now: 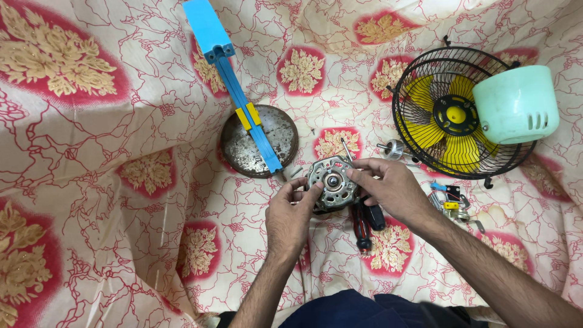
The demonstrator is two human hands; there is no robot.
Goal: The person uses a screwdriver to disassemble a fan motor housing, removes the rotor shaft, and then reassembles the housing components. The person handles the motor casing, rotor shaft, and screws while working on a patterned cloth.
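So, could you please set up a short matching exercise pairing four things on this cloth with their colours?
Things:
1. fan blades
2. motor cover
3. fan stand arm
4. motor between the hands

Colours:
A. blue
B. silver-grey metal
C. yellow
D. pale green

Pairs: 1-C, 2-D, 3-A, 4-B
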